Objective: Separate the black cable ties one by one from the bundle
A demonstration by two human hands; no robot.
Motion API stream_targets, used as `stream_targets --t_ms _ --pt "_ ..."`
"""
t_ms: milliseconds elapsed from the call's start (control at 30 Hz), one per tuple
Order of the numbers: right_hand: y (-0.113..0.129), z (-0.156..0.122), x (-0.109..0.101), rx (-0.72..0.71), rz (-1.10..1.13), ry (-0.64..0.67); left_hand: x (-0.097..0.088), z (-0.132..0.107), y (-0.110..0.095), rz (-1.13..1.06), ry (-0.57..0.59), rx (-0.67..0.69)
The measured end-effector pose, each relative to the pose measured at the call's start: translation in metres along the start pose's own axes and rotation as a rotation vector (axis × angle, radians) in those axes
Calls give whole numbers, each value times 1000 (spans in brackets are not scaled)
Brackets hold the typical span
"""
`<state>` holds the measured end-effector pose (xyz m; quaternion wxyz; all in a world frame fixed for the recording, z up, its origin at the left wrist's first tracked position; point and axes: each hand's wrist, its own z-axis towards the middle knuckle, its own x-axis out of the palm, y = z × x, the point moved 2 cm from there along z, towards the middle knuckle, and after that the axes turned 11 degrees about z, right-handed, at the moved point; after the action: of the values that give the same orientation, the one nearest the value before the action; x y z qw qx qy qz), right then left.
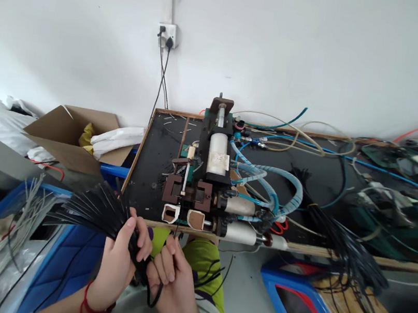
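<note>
A thick bundle of black cables [97, 208] fans out to the left from my left hand [122, 251], whose fingers are wrapped around it. Close beside it, my right hand [169, 276] is closed on a single black cable, which loops below the fingers and points up toward the machine. In front of my hands is a pneumatic machine [219, 153] with white cylinders and brown metal jaws [188, 192]. The cable's upper end lies near the gap between two tan-faced pads [195, 220]; whether it is inside the jaws is hidden.
Another tied bundle of black cables [325, 221] hangs over the bench edge at right. Blue air hoses [291, 182] curl beside the machine. A cardboard box [71, 131] stands at left, above a blue bin [72, 256]. White cables [10, 247] lie at lower left.
</note>
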<state>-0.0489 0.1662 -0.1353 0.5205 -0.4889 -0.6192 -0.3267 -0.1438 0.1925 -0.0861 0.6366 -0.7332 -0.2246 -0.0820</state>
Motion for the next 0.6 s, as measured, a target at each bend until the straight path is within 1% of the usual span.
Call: stream_targets --t_ms 167,300,400,500,600 --pt "-1 0 0 19 2 -12 -3 -2 -1 -1 21 -1" --pt "0 -1 2 19 -13 -11 -5 -4 -1 38 16 11" --pt "1 0 3 8 -44 -21 -4 -4 -1 70 36 7" --pt "2 -2 0 -34 -113 -39 -1 -6 1 94 68 -16" --pt "6 -4 -5 -131 -261 -56 0 -10 5 131 76 -24"
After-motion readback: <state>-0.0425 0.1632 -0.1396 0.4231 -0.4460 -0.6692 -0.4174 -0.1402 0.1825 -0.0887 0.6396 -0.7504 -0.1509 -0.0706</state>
